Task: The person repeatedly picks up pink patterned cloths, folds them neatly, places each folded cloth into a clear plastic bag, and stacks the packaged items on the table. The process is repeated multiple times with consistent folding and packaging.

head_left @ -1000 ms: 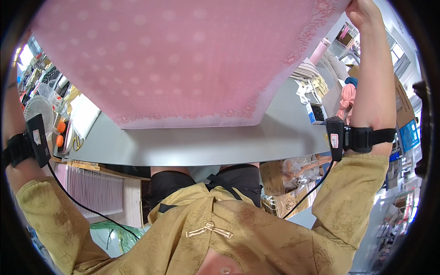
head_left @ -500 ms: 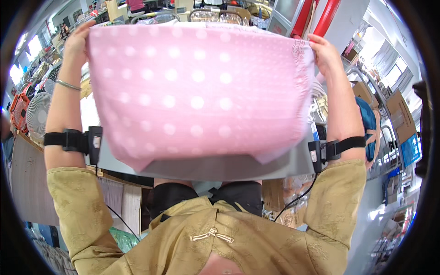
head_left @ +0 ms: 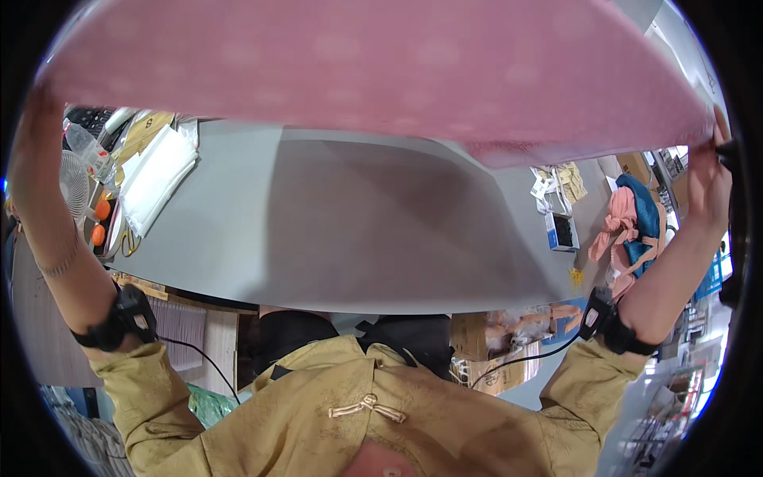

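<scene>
Pink cloth [head_left: 366, 63] opened out, aloft across upper frame, not down on table [head_left: 226, 215]. Right hand [head_left: 709, 168]: fingers clamped on edge; left hand [head_left: 38, 119]: can't tell, blurred.

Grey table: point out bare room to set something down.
The table is bare across its middle, between the white packets and the small box. Crowded: left end, near the fan; right end, by the pink bundle. The raised pink cloth hides the far side.
</scene>
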